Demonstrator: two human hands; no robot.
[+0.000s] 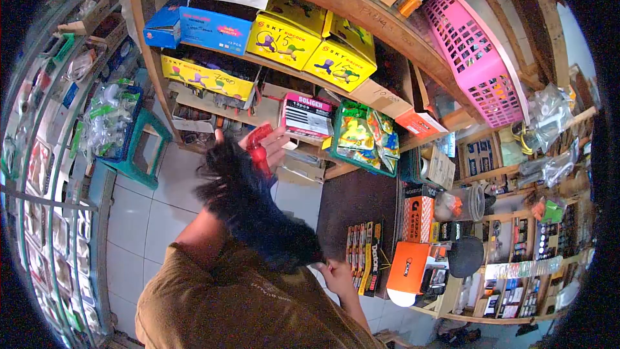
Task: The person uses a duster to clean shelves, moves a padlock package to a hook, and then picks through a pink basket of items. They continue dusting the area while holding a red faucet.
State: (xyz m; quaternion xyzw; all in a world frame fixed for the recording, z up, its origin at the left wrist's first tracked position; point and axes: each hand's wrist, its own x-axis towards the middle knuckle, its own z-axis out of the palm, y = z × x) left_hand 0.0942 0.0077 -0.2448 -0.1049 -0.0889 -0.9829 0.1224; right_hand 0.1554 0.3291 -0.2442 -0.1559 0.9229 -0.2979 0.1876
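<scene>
My left hand is raised before the shelves, its fingers stretched behind a red plastic tap that rests in it. A dark feather duster lies across my left forearm and wrist, its feathers brushing up beside the tap and hiding part of the hand. Lower right, my right hand is closed round the duster's narrow end; the handle itself is mostly hidden. Just beyond the tap are a yellow tap box and a pink-and-black carton on the shelf.
Yellow SKT boxes and a blue box fill the upper shelf. A green basket of packets, a pink basket and an orange box stand to the right. A green stool and a glass display case are left.
</scene>
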